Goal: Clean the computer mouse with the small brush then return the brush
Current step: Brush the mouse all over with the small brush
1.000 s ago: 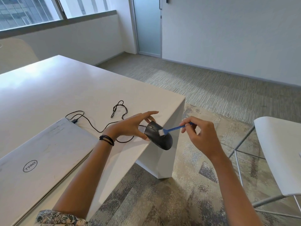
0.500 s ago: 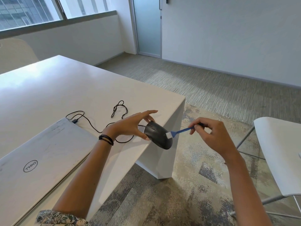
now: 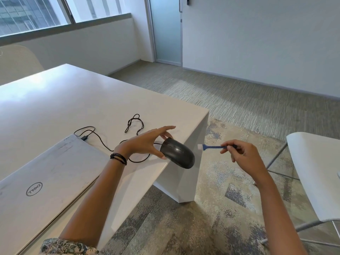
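While the left hand (image 3: 147,142) pinches the black computer mouse (image 3: 177,153) between thumb and fingers, it holds it lifted just past the right edge of the white table (image 3: 73,103), over the patterned carpet (image 3: 211,208). The mouse tilts with its rounded rear pointing down and to the right, its buttons toward the hand; the forefinger stretches out straight above it. A thin black cable (image 3: 103,142) runs from the mouse back across the tabletop in loose loops and ends in a plug at the corner of a closed silver laptop (image 3: 46,179), which lies flat near the table's front edge. Dark cords circle the left wrist — a bracelet (image 3: 118,158).

To the right, the right hand (image 3: 244,157) grips the small brush (image 3: 211,147) by the far end of its blue handle, thumb and forefinger pressed together on it, the other fingers curled. The brush lies nearly level, its short white bristles pointing toward the mouse but not touching it — a clear gap of air separates the bristle tip from the mouse's shell. A white chair (image 3: 316,172) with a metal frame stands at the right edge of the view, well apart from the table.
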Action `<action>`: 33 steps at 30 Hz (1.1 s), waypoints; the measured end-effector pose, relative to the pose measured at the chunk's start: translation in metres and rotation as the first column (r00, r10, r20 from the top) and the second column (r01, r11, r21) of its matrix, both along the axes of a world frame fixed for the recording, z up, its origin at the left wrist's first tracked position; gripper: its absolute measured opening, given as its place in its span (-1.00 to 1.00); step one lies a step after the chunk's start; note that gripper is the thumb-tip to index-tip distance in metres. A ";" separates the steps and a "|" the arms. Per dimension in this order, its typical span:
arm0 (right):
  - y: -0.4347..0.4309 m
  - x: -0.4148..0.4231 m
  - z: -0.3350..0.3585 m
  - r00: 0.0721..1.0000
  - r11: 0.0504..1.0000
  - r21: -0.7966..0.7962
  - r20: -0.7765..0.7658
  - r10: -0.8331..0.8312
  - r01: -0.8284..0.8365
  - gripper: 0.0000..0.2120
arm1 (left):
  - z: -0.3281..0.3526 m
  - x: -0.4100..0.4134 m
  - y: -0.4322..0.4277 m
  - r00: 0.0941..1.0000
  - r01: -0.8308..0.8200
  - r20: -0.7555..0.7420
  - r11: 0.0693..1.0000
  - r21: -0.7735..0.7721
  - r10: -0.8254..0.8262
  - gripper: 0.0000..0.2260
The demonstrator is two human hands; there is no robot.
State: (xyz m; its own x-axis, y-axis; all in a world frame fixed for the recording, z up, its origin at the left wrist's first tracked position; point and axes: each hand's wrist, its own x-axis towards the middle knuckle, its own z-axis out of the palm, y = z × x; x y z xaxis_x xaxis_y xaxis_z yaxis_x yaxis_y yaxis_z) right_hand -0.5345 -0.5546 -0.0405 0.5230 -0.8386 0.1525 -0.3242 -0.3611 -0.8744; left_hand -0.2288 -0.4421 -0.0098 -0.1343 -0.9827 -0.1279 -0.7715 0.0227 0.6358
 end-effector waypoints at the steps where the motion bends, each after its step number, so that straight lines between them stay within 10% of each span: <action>1: 0.001 0.000 0.003 0.998 0.999 0.029 0.062 0.028 -0.030 -0.80 | 0.000 0.001 0.000 1.000 -0.003 -0.003 1.000 0.003 0.003 -0.15; 7: 0.013 0.009 0.011 0.946 0.936 0.141 0.045 0.320 -0.323 -0.83 | 0.000 0.001 0.000 1.000 -0.011 -0.006 1.000 0.014 0.011 -0.16; 18: -0.001 -0.003 0.017 0.996 0.996 -0.023 -0.032 0.086 -0.087 -0.81 | 0.002 -0.002 0.001 1.000 -0.011 -0.007 1.000 -0.004 0.011 -0.15; 33: 0.020 0.013 0.045 0.948 0.949 -0.063 -0.100 0.303 -0.310 -0.85 | 0.008 -0.006 0.003 0.999 -0.046 -0.019 0.999 -0.021 0.045 -0.17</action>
State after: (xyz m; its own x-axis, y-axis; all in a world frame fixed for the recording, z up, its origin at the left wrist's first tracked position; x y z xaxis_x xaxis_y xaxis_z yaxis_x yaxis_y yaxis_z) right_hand -0.5213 -0.5342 0.0044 0.7670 -0.6233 0.1524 -0.2611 -0.5202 -0.8132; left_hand -0.2345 -0.4387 -0.0013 -0.0916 -0.9903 -0.1042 -0.7604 0.0020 0.6495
